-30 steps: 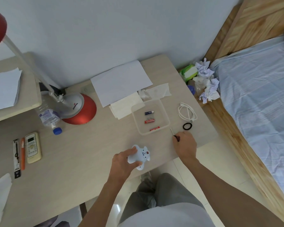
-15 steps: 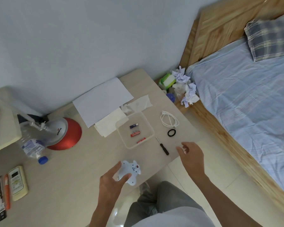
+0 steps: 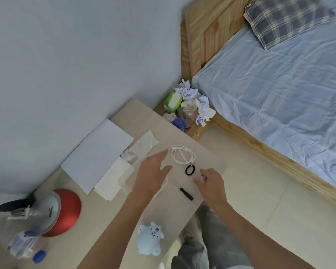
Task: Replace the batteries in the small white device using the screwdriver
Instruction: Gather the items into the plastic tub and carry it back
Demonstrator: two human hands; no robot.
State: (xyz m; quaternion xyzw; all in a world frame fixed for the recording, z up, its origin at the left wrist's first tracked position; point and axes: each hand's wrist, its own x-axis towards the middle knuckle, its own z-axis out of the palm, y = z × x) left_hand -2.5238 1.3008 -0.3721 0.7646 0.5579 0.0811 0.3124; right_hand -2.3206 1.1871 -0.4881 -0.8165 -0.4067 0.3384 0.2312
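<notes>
Starting at the left hand (image 3: 153, 173), I see its fingers (image 3: 159, 157) stretched straight and spread wide, holding nothing, hovering above a clear plastic tray (image 3: 124, 178) whose contents the palm hides from me. The right hand (image 3: 211, 184) sits lower and to the right, near the surface's edge. Its fingers (image 3: 206, 172) are loosely bent and a little apart, and I make out nothing gripped in them, though blur there leaves me unsure about anything tiny. Between the two hands lies the screwdriver (image 3: 183, 191), black handle toward me and thin shaft pointing away, flat on the surface (image 3: 97, 220) and touched by neither hand. Just beyond it is a black ring (image 3: 190, 170), close to the right hand, and beyond that a coiled white cable (image 3: 182, 156). The small white device (image 3: 149, 240) rests well back from both hands, near the surface's front edge beside the left forearm. Farther left I see a white sheet of paper (image 3: 97, 156) overlapping a paler napkin (image 3: 113, 180), then a lamp (image 3: 66, 210) with a red and silver base, and a clear plastic bottle (image 3: 21, 247) with a blue cap. Off the surface to the right stands a wooden-framed bed (image 3: 279, 94) with a blue sheet and a plaid pillow (image 3: 285, 18), crumpled tissues (image 3: 201, 105) piled by its corner.
</notes>
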